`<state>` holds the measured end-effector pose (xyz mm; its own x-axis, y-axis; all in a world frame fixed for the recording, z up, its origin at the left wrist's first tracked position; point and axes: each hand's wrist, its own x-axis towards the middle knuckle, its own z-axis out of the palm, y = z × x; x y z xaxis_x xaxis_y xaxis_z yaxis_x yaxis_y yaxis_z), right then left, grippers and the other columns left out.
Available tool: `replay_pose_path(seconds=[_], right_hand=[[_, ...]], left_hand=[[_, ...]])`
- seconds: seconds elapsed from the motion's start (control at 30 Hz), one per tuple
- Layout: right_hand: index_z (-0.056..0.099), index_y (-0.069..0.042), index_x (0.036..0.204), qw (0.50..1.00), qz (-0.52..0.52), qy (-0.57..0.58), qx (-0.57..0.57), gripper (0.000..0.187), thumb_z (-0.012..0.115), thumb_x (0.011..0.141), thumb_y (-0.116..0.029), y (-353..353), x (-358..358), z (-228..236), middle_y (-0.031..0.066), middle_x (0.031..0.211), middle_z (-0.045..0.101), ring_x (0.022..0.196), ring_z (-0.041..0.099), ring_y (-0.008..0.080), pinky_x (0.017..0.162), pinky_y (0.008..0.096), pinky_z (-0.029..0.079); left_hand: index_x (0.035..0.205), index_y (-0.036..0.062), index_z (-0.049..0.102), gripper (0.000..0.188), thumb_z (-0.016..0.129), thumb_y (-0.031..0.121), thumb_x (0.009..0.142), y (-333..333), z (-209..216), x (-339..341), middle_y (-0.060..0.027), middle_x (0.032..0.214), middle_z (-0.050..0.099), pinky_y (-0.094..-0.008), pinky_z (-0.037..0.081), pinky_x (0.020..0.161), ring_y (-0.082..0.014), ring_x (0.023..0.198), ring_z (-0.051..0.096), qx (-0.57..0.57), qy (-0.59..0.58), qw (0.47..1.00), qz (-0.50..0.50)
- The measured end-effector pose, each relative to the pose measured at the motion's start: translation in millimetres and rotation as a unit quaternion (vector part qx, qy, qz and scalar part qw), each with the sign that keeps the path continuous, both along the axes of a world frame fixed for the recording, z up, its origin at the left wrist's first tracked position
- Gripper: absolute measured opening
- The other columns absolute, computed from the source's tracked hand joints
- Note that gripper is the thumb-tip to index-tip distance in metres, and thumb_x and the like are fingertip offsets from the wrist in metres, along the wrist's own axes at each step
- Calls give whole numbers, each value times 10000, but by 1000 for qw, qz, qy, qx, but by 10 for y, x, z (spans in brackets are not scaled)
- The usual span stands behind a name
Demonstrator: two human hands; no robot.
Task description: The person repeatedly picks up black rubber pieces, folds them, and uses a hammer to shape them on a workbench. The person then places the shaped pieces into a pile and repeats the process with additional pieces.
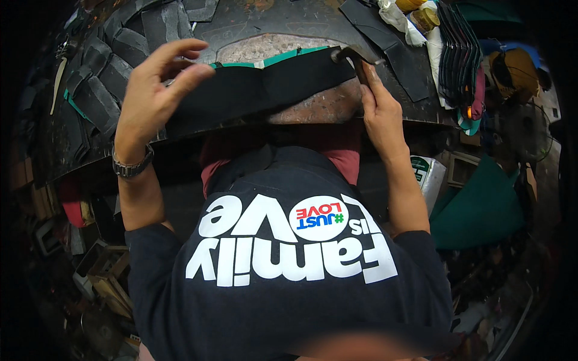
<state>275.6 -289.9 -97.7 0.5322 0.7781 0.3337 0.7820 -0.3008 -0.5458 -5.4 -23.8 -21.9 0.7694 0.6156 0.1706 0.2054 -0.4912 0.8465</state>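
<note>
Black, long flat strip of fabric-like material (259,90), edged along its far side in teal (301,55): laid across the near edge of a dark, worn worktable (241,23). Its middle and right are backed by a mottled grey-brown slab (319,107), presumably so that a hard base is given beneath.

Dark-headed hammer (355,55): gripped in the right hand (383,114), fingers wrapped around the handle, thumb laid along it, probably for control. Its head is held over the strip's right end; contact cannot be told.

Left hand (159,87): fingers loosely curved, thumb spread apart, nothing visibly held; positioned above the strip's left part, whether touching cannot be told.

Scuffed black-grey pieces (108,72): heaped far left, seemingly kept within reach. Stacked black panels (454,57): ranged at right, apparently kept off the slab.
</note>
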Motion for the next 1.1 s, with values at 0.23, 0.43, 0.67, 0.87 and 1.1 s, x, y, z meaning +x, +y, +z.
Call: replay_pose_path(seconds=[0.23,0.43,0.67,0.87,1.1], right_hand=[[548,-89,1461,998,10,57,16,462,607,1002,-89,-316,-219,2,226,1226,682,1092,684,358,917,392,535],[599,-44,1381,987,117,68,-86,412,654,973,-47,-174,-823,104,201,1005,696,846,734,308,730,385,561],[587,-8,1405,977,148,155,-18,426,647,984,-37,-67,-622,233,205,1252,701,1128,696,237,960,329,529],[572,9,1419,992,79,96,-3,423,625,1002,-39,-109,-457,249,177,1289,688,1127,680,206,963,326,525],[574,-13,1425,983,84,108,120,432,612,995,-8,-204,-412,298,180,1248,697,1118,677,219,948,322,522]], left_hand=[[1233,-19,675,532,826,314,847,-57,86,149,-191,971,746,-322,546,811,-215,836,722,26,171,979,-111],[1244,-33,666,472,799,223,871,-87,21,108,-154,977,736,-294,539,815,-164,844,678,22,147,981,-124],[1270,-24,663,441,769,196,903,-51,-329,96,-134,1012,736,-283,534,836,-131,892,655,2,81,991,-105],[1251,31,694,440,769,249,876,-20,-796,608,-205,1083,747,-337,555,828,-282,902,741,49,29,993,-104],[1280,46,681,436,771,222,891,-102,-770,1017,-149,1134,747,-320,542,889,-241,981,721,50,30,991,-120]])
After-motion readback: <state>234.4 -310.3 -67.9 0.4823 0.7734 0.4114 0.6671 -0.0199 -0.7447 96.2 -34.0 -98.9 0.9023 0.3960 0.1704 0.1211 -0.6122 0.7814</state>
